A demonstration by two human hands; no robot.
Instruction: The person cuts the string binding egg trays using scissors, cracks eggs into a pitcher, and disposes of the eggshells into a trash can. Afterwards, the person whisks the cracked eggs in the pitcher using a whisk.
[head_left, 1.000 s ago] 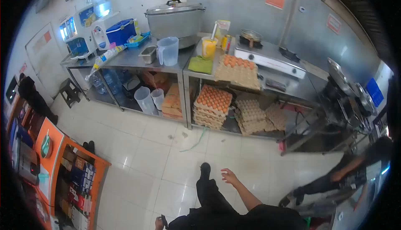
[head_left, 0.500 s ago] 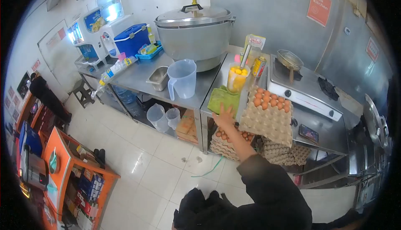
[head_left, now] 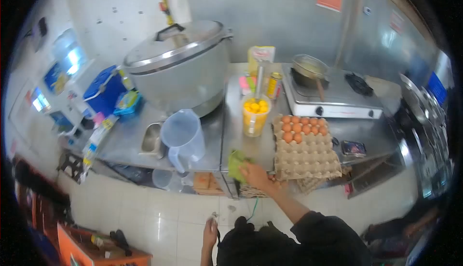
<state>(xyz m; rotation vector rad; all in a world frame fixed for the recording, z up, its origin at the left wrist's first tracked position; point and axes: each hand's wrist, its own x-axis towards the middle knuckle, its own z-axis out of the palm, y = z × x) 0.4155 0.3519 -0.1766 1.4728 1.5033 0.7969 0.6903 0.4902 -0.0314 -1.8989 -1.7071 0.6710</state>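
Note:
My right hand (head_left: 255, 175) is closed on a crumpled green cloth (head_left: 237, 165) at the front edge of the metal counter. Beyond the cloth stands a clear pitcher of cracked eggs (head_left: 254, 116), yolks on top, with a metal-shafted tool (head_left: 260, 80) upright in it. To the right of this hand lies a cardboard egg tray (head_left: 308, 162), with brown eggs (head_left: 296, 128) in its far rows and bare cups nearer me. My left hand (head_left: 210, 232) hangs low over the floor, fingers loosely extended, with nothing visible in it.
A large lidded pot (head_left: 178, 80) stands at the back left, behind an empty plastic jug (head_left: 183, 135) and a small metal pan (head_left: 153, 139). A stove (head_left: 333, 106) holding a strainer (head_left: 309, 66) is back right. A phone (head_left: 353, 148) lies by the egg tray.
The cloth, spread flat under my fingers beside the pitcher, is now bunched in my right hand at the counter's edge. My left hand has come into view. The camera has turned rightward.

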